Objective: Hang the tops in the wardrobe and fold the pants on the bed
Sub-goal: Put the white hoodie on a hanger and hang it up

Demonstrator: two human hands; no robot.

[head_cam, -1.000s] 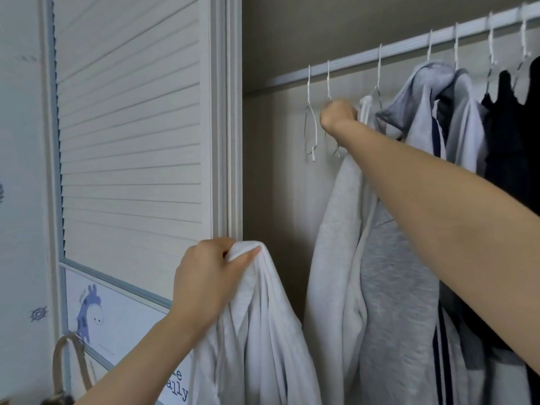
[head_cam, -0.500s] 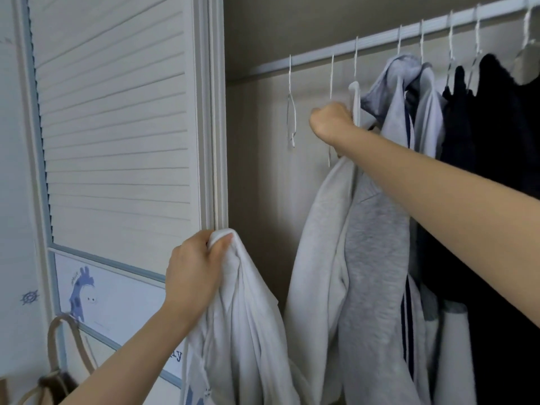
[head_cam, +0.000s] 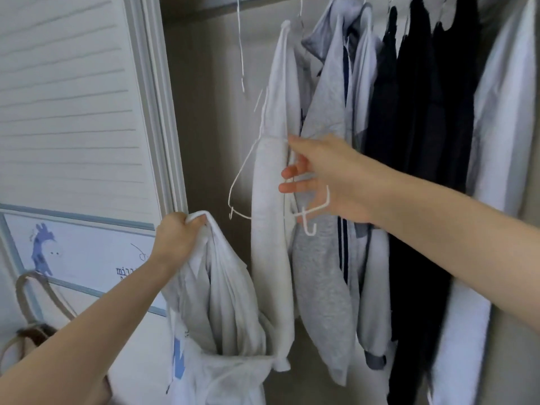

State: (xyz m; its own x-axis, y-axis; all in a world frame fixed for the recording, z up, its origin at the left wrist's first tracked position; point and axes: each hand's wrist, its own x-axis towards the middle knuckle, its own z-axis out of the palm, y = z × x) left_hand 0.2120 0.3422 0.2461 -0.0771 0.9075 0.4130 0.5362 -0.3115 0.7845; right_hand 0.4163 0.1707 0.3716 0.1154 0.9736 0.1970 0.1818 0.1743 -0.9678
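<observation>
My left hand (head_cam: 175, 238) grips the neckline of a white top (head_cam: 222, 317) that hangs limp at lower centre, beside the wardrobe door. My right hand (head_cam: 324, 176) holds a thin white wire hanger (head_cam: 242, 171) at mid-height, off the rail, in front of the hanging clothes. The hanger's hook (head_cam: 309, 226) points down below my fingers. Behind it hang a white hoodie (head_cam: 274, 200) and a grey hoodie (head_cam: 324, 287). An empty wire hanger (head_cam: 241, 48) dangles from above at the left of the wardrobe.
Dark garments (head_cam: 423, 171) and a white garment (head_cam: 502, 141) fill the right of the wardrobe. The louvred white door (head_cam: 73, 112) with a blue giraffe picture (head_cam: 43, 252) stands at left. A bag's handles (head_cam: 29, 302) show at the lower left.
My right hand has lifted a wire hanger off the rail and brought it down to mid-height. The view has tilted down; the rail is out of frame. My left hand still holds the top.
</observation>
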